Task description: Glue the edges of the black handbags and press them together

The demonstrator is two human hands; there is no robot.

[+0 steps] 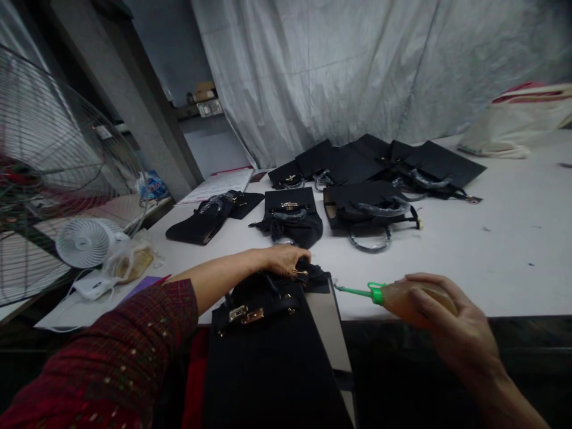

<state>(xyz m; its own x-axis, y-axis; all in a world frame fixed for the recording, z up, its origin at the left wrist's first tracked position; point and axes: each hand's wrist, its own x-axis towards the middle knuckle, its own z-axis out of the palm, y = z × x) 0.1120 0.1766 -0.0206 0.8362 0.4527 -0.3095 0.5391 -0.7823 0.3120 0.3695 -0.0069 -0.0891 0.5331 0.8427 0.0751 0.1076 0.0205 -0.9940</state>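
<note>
My right hand (pixel 451 316) is wrapped round a squeeze bottle (pixel 402 301) of amber liquid, with a green cap and a long thin green nozzle pointing left. My left hand (pixel 286 260) is closed on the far end of a black handbag (pixel 268 357) with gold-coloured metal fittings, near a small gold piece. What its fingers pinch is partly hidden. The bag extends from the table edge toward me, its beige inner side showing on the right. The nozzle tip is just right of the bag, apart from it.
Several black handbags (pixel 370 208) with plastic-wrapped handles lie across the white table (pixel 513 250). At the left are a small white fan (pixel 89 242), a large wire-caged fan (pixel 58 149) and a plastic bag (pixel 134 259). A cream cloth sack (pixel 513 128) sits at the back right.
</note>
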